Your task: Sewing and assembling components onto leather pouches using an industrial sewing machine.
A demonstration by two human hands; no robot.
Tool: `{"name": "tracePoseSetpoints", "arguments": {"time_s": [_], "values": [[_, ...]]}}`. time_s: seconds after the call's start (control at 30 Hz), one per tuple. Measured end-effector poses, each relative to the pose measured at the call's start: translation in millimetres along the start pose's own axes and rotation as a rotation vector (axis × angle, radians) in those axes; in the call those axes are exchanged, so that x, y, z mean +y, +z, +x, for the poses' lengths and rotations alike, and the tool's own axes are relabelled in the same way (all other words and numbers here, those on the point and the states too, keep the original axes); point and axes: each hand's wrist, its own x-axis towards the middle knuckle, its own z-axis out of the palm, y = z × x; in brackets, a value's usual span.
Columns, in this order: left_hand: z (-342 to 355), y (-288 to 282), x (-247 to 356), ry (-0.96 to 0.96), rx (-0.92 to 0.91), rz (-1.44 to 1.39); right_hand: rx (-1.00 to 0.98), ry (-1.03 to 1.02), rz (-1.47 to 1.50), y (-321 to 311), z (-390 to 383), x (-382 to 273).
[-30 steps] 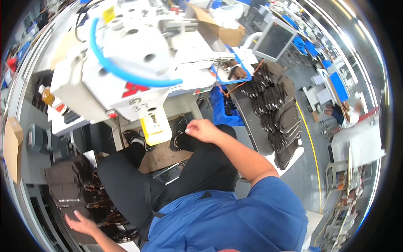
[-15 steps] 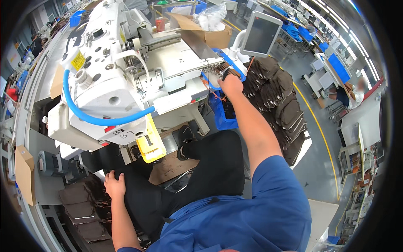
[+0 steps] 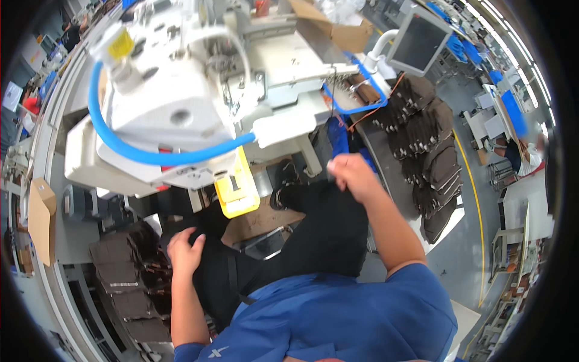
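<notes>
My left hand (image 3: 187, 250) rests by my left thigh with fingers and thumb apart, holding nothing I can see. My right hand (image 3: 354, 176) is raised over my right knee, fingers curled together; whether they hold anything I cannot make out. Ahead stands a white industrial sewing machine (image 3: 163, 108) with a blue hose (image 3: 102, 120) and a yellow tray (image 3: 235, 199) below its front. Beyond my right hand are a blue-rimmed tray (image 3: 347, 108) of small brown items and a blue bin (image 3: 341, 136) underneath.
Stacked dark brown fabric pieces lie at right (image 3: 431, 163) and left (image 3: 123, 259). A screen (image 3: 416, 42) stands on a curved arm. Cardboard boxes (image 3: 344, 33) sit behind and at the left edge (image 3: 41, 223). A co-worker (image 3: 528, 157) sits across the walkway, right.
My right hand has pulled back from the small-item tray toward my knee. My left hand, earlier out over the left stack, is now beside my thigh. The view has shifted.
</notes>
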Motion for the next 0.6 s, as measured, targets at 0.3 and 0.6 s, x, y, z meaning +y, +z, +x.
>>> {"name": "tracePoseSetpoints", "arguments": {"time_s": [0.3,0.6], "values": [[-43.8,-46.4,150.4,0.325,-0.525,-1.507,-0.848,-0.304,-0.019,100.2,-91.1,-38.3],[-58.8,-47.8,148.5,0.12,-0.213,-1.461,-0.554,-0.499,-0.038,131.4,-97.7,-28.4]]}}
